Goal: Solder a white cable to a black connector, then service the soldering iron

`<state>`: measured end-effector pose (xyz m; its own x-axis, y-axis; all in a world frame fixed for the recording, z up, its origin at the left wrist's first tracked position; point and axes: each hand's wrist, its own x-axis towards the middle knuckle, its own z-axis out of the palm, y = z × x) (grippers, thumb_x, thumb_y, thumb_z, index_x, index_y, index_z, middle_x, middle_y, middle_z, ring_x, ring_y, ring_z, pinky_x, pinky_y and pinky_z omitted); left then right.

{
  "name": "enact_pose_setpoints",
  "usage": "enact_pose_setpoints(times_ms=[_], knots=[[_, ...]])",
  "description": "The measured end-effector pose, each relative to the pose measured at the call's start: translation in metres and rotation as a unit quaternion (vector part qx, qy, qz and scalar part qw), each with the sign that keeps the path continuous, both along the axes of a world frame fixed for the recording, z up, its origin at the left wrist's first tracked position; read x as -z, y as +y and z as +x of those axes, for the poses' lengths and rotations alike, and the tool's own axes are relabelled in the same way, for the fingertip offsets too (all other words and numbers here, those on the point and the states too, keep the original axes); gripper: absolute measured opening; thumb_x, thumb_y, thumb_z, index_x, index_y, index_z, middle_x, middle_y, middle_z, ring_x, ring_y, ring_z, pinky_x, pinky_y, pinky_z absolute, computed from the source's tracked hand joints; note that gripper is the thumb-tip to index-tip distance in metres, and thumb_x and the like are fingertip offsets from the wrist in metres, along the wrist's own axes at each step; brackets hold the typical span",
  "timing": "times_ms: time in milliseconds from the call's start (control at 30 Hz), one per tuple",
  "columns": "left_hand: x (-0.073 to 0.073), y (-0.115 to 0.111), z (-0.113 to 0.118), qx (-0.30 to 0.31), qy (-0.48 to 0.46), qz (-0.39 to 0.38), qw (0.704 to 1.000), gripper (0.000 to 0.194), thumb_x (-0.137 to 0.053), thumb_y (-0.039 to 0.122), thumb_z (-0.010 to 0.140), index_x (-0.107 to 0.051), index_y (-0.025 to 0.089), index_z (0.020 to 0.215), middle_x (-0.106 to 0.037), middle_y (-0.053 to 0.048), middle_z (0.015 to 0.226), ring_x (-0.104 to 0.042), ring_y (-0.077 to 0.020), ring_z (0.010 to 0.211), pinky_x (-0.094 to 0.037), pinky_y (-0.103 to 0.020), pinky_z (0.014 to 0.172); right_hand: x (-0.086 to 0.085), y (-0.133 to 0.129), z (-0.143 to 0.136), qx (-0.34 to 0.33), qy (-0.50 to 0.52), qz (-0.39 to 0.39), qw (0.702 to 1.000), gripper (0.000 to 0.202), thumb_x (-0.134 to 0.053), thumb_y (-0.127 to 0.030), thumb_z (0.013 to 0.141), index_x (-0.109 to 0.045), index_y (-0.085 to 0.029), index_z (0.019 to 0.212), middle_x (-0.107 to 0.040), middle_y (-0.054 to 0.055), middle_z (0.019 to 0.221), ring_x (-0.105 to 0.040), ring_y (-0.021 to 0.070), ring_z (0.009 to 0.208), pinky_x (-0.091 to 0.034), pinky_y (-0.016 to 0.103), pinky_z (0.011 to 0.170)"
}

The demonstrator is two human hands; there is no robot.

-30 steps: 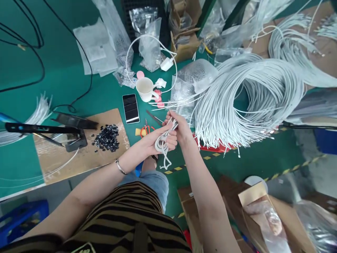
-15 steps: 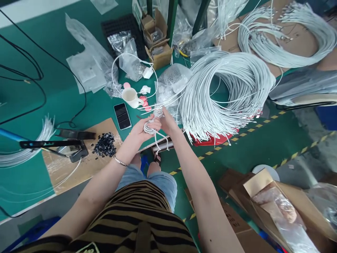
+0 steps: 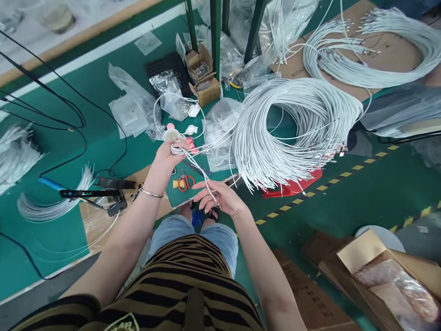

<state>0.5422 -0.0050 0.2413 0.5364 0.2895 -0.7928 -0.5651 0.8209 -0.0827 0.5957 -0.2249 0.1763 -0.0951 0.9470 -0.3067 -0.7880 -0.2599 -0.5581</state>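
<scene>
Left hand: while its fingers point(image 3: 179, 146) curl closed around the folded top of a white cable bundle point(image 3: 196, 164), the left hand point(image 3: 168, 155) is up beside the white cup point(image 3: 169, 135); this grip is clamped on the loops.
Right hand: palm turned up, the right hand point(image 3: 223, 197) has its fingers apart, the lower strands lying across them.
Cable bundle: in the air between the hands, slanting down over the front of the green desk point(image 3: 62, 151).
Handling: as I judge it from here, a firm but gentle left grip suits the loops, since squeezing could kink them; the right fingers do best to guide the strands lightly, side by side, without tugging.
Snag risk: the orange-handled tool point(image 3: 186, 176) and yellow block point(image 3: 176, 184) are close below, and loose strands of the big white coil point(image 3: 248, 156) reach towards the left hand, so a little clearance seems wise.
</scene>
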Motion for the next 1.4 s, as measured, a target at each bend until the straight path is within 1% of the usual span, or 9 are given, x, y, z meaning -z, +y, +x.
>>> enact_pose_setpoints(times_ms=[300,500,567,667,833,967,1133,1267,1400], knots=[[-0.017,0.005,-0.013,0.013,0.017,0.093,0.995,0.047,-0.046,0.036,0.140,-0.059,0.013,0.100,-0.044,0.006,0.074,-0.038,-0.0101,0.038,-0.034,-0.013,0.033,-0.017,-0.023,-0.006,0.040,-0.023,0.001,0.999,0.055,-0.071,-0.062,0.096,-0.079,-0.009,0.111,-0.070,0.005,0.072,-0.037,0.0051,0.040,-0.029,0.020,0.037],[-0.001,0.007,-0.025,0.055,0.030,0.174,0.983,0.038,-0.067,0.030,0.133,-0.061,0.013,0.100,-0.046,0.007,0.075,-0.039,-0.0099,0.040,-0.037,-0.012,0.035,0.000,-0.020,-0.021,0.057,-0.071,-0.031,0.995,0.057,-0.075,-0.069,0.089,-0.074,-0.013,0.096,-0.029,-0.010,0.053,-0.012,0.0048,0.044,-0.012,0.020,0.039],[0.004,0.012,-0.030,0.092,0.029,0.193,0.976,0.038,-0.070,0.028,0.132,-0.060,0.013,0.098,-0.045,0.007,0.074,-0.039,-0.0098,0.040,-0.037,-0.011,0.036,0.009,-0.016,-0.020,0.042,-0.100,-0.049,0.993,0.062,-0.076,-0.075,0.085,-0.073,-0.013,0.091,-0.035,-0.008,0.054,-0.022,0.0051,0.044,-0.020,0.020,0.042],[0.010,0.020,-0.038,0.170,0.015,0.211,0.963,0.041,-0.071,0.025,0.131,-0.058,0.013,0.094,-0.042,0.008,0.073,-0.038,-0.0095,0.040,-0.036,-0.011,0.035,0.017,-0.002,-0.003,0.043,-0.163,-0.083,0.982,0.063,-0.078,-0.076,0.085,-0.079,-0.014,0.096,-0.068,0.007,0.079,-0.064,0.0158,0.072,-0.052,0.029,0.068],[0.026,0.016,-0.045,0.296,-0.045,0.232,0.925,0.044,-0.072,0.024,0.130,-0.058,0.013,0.089,-0.040,0.008,0.071,-0.037,-0.0093,0.040,-0.033,-0.010,0.034,0.004,0.073,0.032,0.141,-0.209,-0.096,0.963,0.080,-0.075,-0.087,0.078,-0.077,-0.021,0.123,-0.075,0.014,0.122,-0.067,0.0313,0.123,-0.048,0.048,0.111],[0.041,0.014,-0.047,0.332,-0.096,0.256,0.903,0.046,-0.086,0.031,0.120,-0.058,0.014,0.088,-0.042,0.007,0.072,-0.032,-0.0082,0.042,-0.026,-0.009,0.035,-0.010,0.160,0.023,0.174,-0.184,-0.087,0.963,0.077,-0.086,-0.076,0.071,-0.068,-0.023,0.124,-0.075,0.008,0.103,-0.072,0.0254,0.095,-0.057,0.041,0.089],[0.056,0.046,-0.050,0.291,-0.115,0.282,0.907,0.064,-0.107,0.053,0.084,-0.056,0.015,0.084,-0.044,0.004,0.074,-0.029,-0.0083,0.046,-0.023,-0.011,0.038,-0.003,0.235,0.001,0.215,-0.196,-0.116,0.950,0.054,-0.082,-0.065,0.080,-0.049,-0.022,0.080,-0.044,-0.006,0.061,-0.050,0.0125,0.058,-0.050,0.030,0.067],[0.057,0.075,-0.056,0.247,-0.090,0.285,0.922,0.076,-0.110,0.067,0.070,-0.056,0.016,0.083,-0.044,0.002,0.075,-0.031,-0.0094,0.050,-0.027,-0.012,0.042,0.012,0.274,-0.002,0.173,-0.234,-0.122,0.949,0.059,-0.078,-0.069,0.083,-0.042,-0.023,0.077,-0.036,-0.008,0.056,-0.045,0.0120,0.056,-0.052,0.033,0.073],[0.058,0.093,-0.067,0.226,-0.070,0.288,0.928,0.083,-0.107,0.081,0.073,-0.051,0.020,0.083,-0.046,0.003,0.070,-0.037,-0.0132,0.047,-0.031,-0.014,0.040,0.016,0.297,0.011,0.036,-0.280,-0.120,0.952,0.060,-0.083,-0.075,0.076,-0.055,-0.022,0.077,-0.050,-0.002,0.059,-0.061,0.0186,0.069,-0.057,0.038,0.079]])
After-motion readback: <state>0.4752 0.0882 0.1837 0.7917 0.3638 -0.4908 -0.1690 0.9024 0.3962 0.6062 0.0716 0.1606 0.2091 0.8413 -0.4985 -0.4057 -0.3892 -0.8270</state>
